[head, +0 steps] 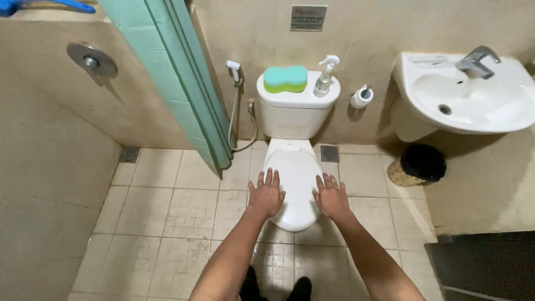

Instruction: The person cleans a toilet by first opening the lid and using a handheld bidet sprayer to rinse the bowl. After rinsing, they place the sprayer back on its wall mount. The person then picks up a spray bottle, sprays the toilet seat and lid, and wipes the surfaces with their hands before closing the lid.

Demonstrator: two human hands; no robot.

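Hands: left hand (267, 194), right hand (332, 197) flat on one closed toilet lid (295, 178).

Your two bare forearms, lower centre of frame: no sleeves, watch or rings visible. Left hand (267, 195), right hand (332, 198) ungloved. Dark shoes (302, 289) at bottom edge.

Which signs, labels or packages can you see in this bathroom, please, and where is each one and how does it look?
Wall sign: above the toilet tank, a small grey rectangle with a reddish heading and dark lines of print.
Spray bottle: on the tank lid, right of the sponge; clear body, white trigger head; no label can be made out.
No screens in view.
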